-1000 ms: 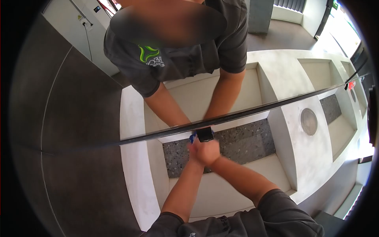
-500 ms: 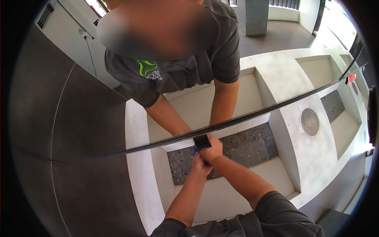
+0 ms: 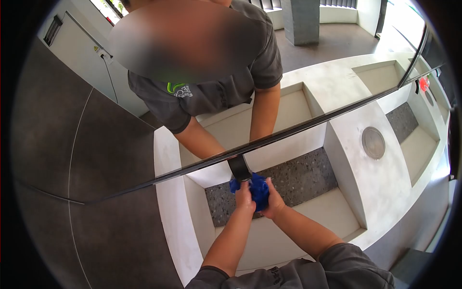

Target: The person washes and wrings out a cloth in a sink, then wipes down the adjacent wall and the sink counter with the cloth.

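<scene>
A bunched blue cloth point(image 3: 260, 191) is between my two hands, just below the end of a black spout point(image 3: 239, 167). My left hand point(image 3: 245, 198) grips the cloth from the left, its thumb pointing up toward the spout. On the right side, my right hand point(image 3: 275, 201) is closed on the same cloth, with its far fingers hidden behind it. Beneath both hands lies the speckled grey bottom point(image 3: 303, 180) of a white basin point(image 3: 284, 245).
A large mirror with a dark lower edge point(image 3: 308, 122) crosses behind the spout and reflects a person in a grey shirt point(image 3: 211, 91). Right of the basin, a round metal cover point(image 3: 373, 143) is set in the white counter point(image 3: 349, 159). Another basin point(image 3: 403, 126) lies farther right.
Both hands have come off the black spout, down and toward me. The blue cloth, mostly hidden before, now shows between them. The right hand has moved to the cloth's right side.
</scene>
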A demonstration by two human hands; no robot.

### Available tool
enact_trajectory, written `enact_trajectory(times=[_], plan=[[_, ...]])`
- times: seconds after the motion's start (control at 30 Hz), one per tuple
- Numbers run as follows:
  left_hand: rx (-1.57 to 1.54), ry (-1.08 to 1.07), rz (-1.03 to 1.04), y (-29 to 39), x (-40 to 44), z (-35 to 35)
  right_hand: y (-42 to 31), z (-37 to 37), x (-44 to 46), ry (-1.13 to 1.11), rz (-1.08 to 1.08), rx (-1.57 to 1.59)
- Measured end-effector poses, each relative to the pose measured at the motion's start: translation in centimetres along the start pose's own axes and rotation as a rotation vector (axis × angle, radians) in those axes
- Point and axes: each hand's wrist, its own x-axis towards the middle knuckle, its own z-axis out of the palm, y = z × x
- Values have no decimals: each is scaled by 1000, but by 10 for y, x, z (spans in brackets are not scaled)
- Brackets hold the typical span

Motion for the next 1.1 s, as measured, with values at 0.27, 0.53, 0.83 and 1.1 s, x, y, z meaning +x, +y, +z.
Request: enact_trajectory(times=[0.27,0.53,0.83,1.1], plan=[[135,-483,-363,8,6,-32,-58,25,3,213,-518,-432],[-513,-801,-466,17,-2,-50,29,44,-39,-60,-1055,-1650],[-875,-772,-625,-13,15,-41,15,62,-25,178,-914,-2071],[-647,-975,-305,16,6,-22,-12,52,-8,276,-1147,-1674]])
